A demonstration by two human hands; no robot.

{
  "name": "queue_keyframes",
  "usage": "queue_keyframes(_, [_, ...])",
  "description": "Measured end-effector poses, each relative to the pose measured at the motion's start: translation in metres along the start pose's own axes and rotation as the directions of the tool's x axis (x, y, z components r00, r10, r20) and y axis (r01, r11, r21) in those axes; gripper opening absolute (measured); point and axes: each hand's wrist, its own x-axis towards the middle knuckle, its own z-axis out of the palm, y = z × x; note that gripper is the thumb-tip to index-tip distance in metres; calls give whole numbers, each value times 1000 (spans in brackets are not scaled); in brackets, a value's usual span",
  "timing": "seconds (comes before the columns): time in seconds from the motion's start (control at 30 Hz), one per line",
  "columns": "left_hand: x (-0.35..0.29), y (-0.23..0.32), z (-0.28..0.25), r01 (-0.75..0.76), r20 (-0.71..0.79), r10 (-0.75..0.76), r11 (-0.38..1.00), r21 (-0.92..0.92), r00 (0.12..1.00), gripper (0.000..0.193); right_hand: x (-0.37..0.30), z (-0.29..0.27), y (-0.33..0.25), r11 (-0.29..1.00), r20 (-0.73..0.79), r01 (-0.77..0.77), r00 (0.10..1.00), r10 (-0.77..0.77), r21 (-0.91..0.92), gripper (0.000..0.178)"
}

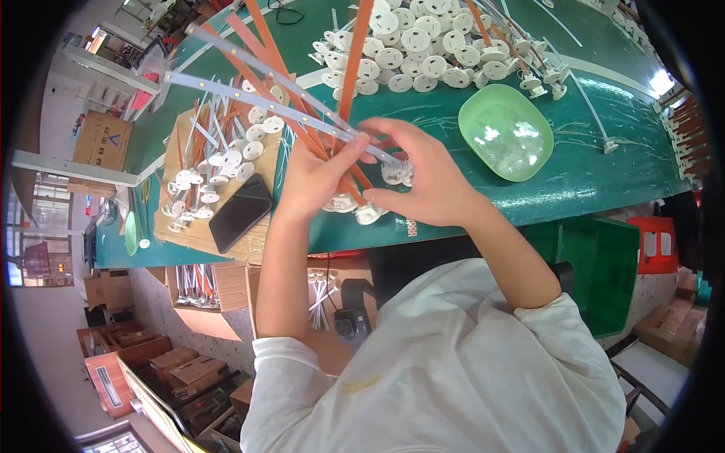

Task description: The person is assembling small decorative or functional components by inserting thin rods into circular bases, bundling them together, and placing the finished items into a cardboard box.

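Note:
A bunch of narrow light strips, some white with small yellow LEDs (291,115) and some orange (353,68), fans up and away to the left. My left hand (311,177) is closed round the bunch, its thumb pressed along a white strip. White round end caps (368,214) hang at the near ends of the strips. Curled about these ends, my right hand (434,181) has its thumb against a cap, its fingers bent over another clear-and-white cap (393,174). The fingers partly hide what the right hand touches.
A heap of white round caps (415,39) lies at the back of the green table (604,181). A light-green bowl (483,155) stands right of my hands. To the left, a black phone (240,213) and more capped strips rest on cardboard (170,215). A green crate (596,272) sits below right.

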Motion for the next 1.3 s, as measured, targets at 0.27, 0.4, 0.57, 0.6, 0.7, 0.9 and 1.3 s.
queue_keyframes(0.27, [3, 0, 11, -41, 25, 42, 998, -48, 999, 17, 38, -12, -18, 998, 77, 37, 996, -34, -45, 76])
queue_keyframes(0.4, [-1, -2, 11, -246, 30, 247, 932, 267, 969, 17, 49, 18, -21, 997, 62, -18, 998, 13, 79, 54])
queue_keyframes(0.57, [-4, -2, -2, -338, 137, 310, 884, 322, 941, 35, 50, 17, -22, 935, -29, -149, 986, 167, 322, 23])
queue_keyframes(0.6, [-6, -5, -4, -523, 88, 523, 797, 301, 848, 40, 47, 13, -24, 869, -53, -207, 965, 257, 450, 22])
queue_keyframes(0.7, [-15, 0, -39, -386, 31, 406, 838, 386, 913, 41, 37, -6, -35, 827, -66, -212, 956, 286, 521, 16])
queue_keyframes(0.9, [-3, -17, -113, -15, -355, 413, 668, 744, 838, 18, 22, -15, -18, 854, 3, -390, 910, 414, 344, 10])
queue_keyframes(1.3, [66, -20, -248, 526, -532, 260, 99, 845, 806, 56, 17, -21, -14, 839, -9, -332, 928, 372, 431, 10])
